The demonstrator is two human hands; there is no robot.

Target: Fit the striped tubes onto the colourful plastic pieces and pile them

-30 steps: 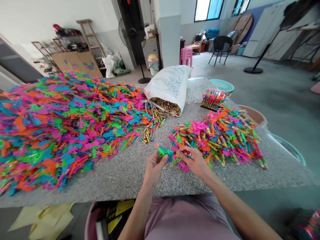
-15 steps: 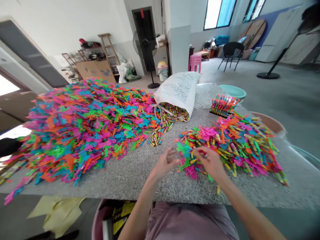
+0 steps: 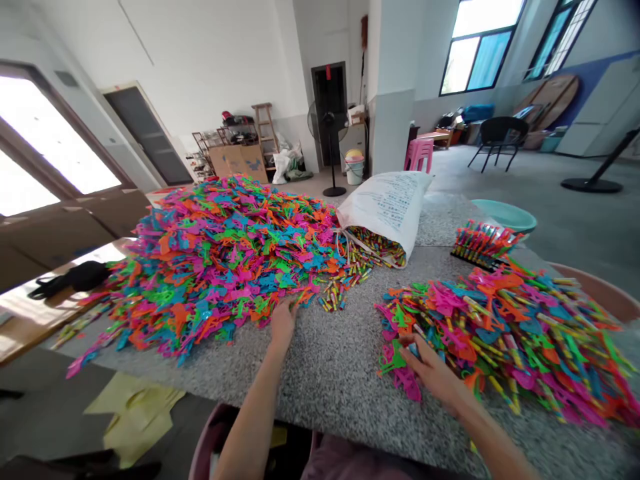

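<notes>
My left hand [image 3: 283,321] reaches to the front edge of a large heap of flat, bright plastic pieces [image 3: 215,247] in pink, orange, green and blue. Its fingertips are hidden among the pieces. My right hand [image 3: 425,363] is closed at the left end of a second pile [image 3: 500,327], where similar plastic shapes are mixed with yellow-patterned sticks. A bit of blue shows at its fingers, too small to name. Beside its fingertips lies a green plastic piece [image 3: 393,360], with a pink piece [image 3: 407,383] just below.
A white sack [image 3: 385,203] lies with its mouth toward me, spilling short patterned sticks [image 3: 357,267] onto the granite table [image 3: 330,373]. A black rack of upright sticks [image 3: 485,243] stands behind the right pile. A green basin [image 3: 505,215] and a reddish basin [image 3: 600,287] sit beyond the table's right edge.
My left hand has moved left, from beside the right pile to the edge of the large heap. My right hand stays at the right pile's left end. The view has turned left.
</notes>
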